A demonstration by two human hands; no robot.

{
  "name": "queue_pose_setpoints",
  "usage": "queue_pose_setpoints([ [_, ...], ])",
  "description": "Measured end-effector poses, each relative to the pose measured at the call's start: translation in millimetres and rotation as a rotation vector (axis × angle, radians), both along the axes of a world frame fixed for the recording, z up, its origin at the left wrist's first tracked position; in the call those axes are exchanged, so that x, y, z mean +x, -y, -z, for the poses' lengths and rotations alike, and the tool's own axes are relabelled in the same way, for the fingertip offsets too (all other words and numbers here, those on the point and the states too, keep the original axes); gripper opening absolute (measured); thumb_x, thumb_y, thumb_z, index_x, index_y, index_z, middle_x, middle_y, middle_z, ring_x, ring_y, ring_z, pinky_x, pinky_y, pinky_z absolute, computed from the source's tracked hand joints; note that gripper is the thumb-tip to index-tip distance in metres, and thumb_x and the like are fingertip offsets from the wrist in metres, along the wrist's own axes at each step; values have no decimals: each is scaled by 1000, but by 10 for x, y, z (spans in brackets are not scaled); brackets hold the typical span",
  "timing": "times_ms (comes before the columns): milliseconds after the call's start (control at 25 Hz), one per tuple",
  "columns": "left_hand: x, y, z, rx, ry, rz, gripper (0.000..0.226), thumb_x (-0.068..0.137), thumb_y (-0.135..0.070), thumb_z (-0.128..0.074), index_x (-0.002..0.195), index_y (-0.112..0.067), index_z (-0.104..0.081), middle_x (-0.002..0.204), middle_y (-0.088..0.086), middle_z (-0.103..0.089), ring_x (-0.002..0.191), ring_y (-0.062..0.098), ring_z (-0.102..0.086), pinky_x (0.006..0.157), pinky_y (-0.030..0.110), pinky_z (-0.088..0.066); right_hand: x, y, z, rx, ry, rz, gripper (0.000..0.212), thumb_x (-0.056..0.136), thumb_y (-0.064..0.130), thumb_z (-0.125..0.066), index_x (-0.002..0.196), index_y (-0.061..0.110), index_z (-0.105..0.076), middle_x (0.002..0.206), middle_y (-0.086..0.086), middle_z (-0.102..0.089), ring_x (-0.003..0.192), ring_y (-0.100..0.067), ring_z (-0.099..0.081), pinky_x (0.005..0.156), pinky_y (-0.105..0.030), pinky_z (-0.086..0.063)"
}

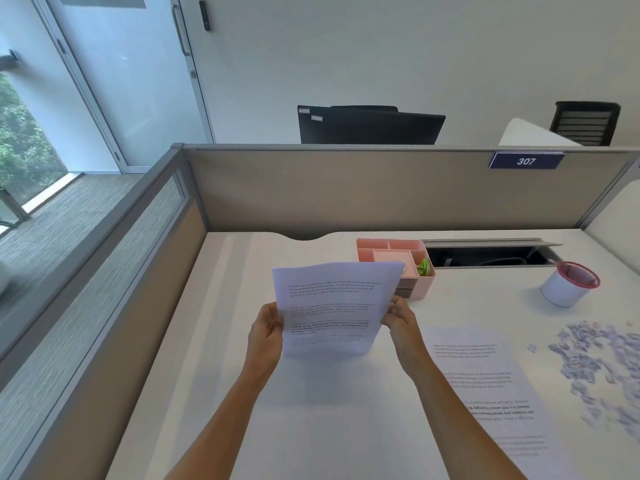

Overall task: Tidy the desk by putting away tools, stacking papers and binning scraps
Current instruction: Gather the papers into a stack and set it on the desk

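I hold printed sheets of paper (334, 306) upright above the white desk (311, 410), lower edge near the desktop. My left hand (266, 336) grips the left edge, and my right hand (401, 320) pinches the right edge. Another printed sheet (485, 386) lies flat on the desk to the right. Several small paper scraps (595, 362) are scattered at the far right. A pink organiser tray (398, 252) with a green clip (423, 266) in it stands behind the held sheets. A small white bin with a red rim (568, 284) stands at the back right.
Grey cubicle partitions (346, 188) bound the desk at the back and left. An open cable slot (491, 254) is cut into the desk behind the organiser. A black monitor (369, 126) and a chair (585, 123) stand beyond the partition.
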State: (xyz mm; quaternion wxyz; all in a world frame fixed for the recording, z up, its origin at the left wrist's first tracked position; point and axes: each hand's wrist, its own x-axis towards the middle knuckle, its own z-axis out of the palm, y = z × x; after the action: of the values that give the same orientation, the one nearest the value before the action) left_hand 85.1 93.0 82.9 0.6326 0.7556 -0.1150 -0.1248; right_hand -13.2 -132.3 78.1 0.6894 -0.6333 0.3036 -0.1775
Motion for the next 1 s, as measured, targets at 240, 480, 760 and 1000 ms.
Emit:
queue_pose_setpoints([
  [240, 116, -47, 181, 45, -2, -30, 27, 95, -1, -51, 87, -20, -68, 84, -17, -73, 77, -4, -65, 71, 6, -46, 35, -28, 235, -31, -75, 22, 21, 92, -7, -47, 104, 5, -58, 106, -7, -69, 100, -24, -61, 77, -26, -48],
  [480, 232, 5, 219, 83, 18, -96, 21, 94, -6, -56, 90, -22, -70, 86, -10, -73, 79, 8, -67, 72, 16, -47, 53, -75, 259, -94, -50, 99, 14, 97, 4, -52, 98, 10, -64, 100, -3, -71, 93, -21, -63, 80, -29, -48],
  [760, 298, 159, 173, 65, 6, -78, 22, 93, -7, -56, 90, -25, -69, 87, -7, -74, 80, 16, -68, 75, 26, -53, -50, -69, 157, -59, 12, 196, 17, 94, 2, -54, 97, 12, -68, 92, -2, -73, 79, -11, -63, 71, -24, -51],
  [1000, 64, 414, 186, 88, -76, -41, 19, 94, -11, -56, 102, -19, -71, 92, -5, -75, 86, 15, -71, 80, 40, -59, -305, 190, 136, -21, -39, 249, 16, 95, 7, -56, 105, 12, -68, 89, 1, -71, 79, -15, -63, 74, -31, -52],
])
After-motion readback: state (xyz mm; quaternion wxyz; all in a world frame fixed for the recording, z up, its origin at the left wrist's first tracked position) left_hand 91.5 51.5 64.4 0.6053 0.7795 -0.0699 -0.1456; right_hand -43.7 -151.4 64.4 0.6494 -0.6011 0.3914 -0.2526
